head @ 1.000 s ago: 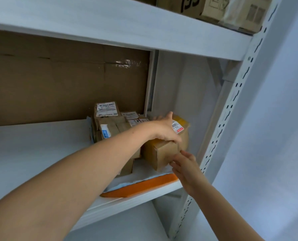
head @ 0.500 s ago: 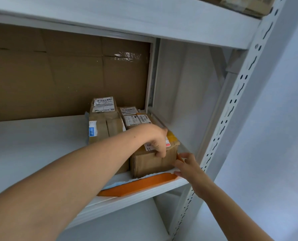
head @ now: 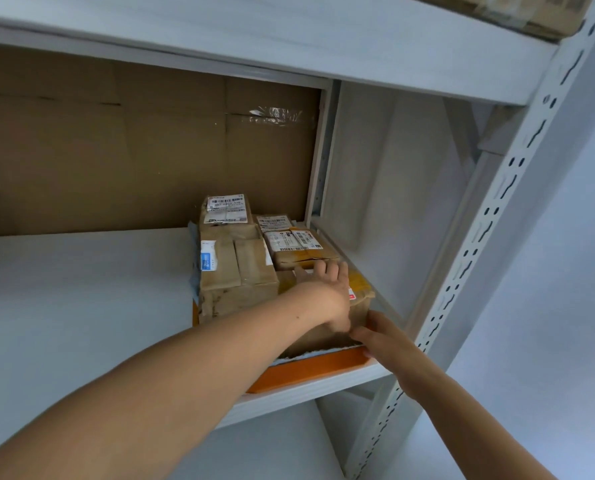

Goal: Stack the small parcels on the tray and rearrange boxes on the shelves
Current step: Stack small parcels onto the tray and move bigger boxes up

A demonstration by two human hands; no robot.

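1. The white shelf (head: 81, 289) under your arms was smooth painted board. Creased, matte cardboard backing (head: 133, 161) stood well beyond your fingertips.
2. The orange tray (head: 310, 370), shallow and hard-rimmed, lay just below both hands at the shelf's front edge.
3. A tall taped parcel (head: 233, 271) stood just left of your left hand (head: 327, 292). The labelled parcels (head: 289, 240) sat beyond its fingertips.
4. The front parcel (head: 360, 308), soft-cornered cardboard, sat on the tray beneath your left hand, which lay flat on top, pressing rather than clasping.
5. Your right hand (head: 382, 336) was released, with straight fingers against the parcel's lower front corner. Seating it probably wanted even pressure to square it flush with its neighbours, inside the rim.
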